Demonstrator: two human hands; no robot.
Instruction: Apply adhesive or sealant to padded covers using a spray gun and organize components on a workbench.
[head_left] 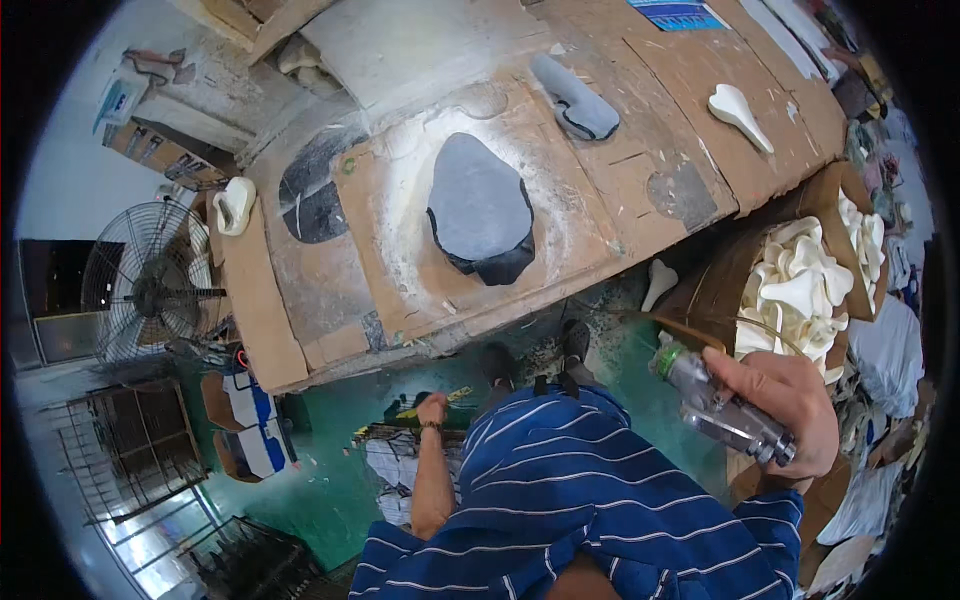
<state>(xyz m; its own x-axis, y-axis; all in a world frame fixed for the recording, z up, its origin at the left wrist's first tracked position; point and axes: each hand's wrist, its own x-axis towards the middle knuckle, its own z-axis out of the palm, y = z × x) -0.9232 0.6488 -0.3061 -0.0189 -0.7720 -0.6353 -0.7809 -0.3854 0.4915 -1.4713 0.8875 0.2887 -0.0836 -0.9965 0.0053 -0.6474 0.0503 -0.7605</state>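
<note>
My right hand (785, 405), at the right, is closed around a grey metallic spray gun (715, 400) with a green ring at its front end and small knobs at its back. My left hand (432, 410) hangs low in front of the table, its fingers curled, with nothing visible in it. On the cardboard-covered table (330, 300) lies a grey bicycle saddle cover (480, 200) with a black edge, broad end toward me. Pale overspray rings it. Neither hand touches it. Farther back lies a second, narrower grey saddle piece (575, 97).
Cardboard boxes (700, 325) filled with white saddle pads (800, 285) stand at the right. Single white pads lie on the table's far right (738, 115) and left end (235, 205). A thin brown hose (690, 328) runs near my right hand. A caged fan (150, 285) stands left.
</note>
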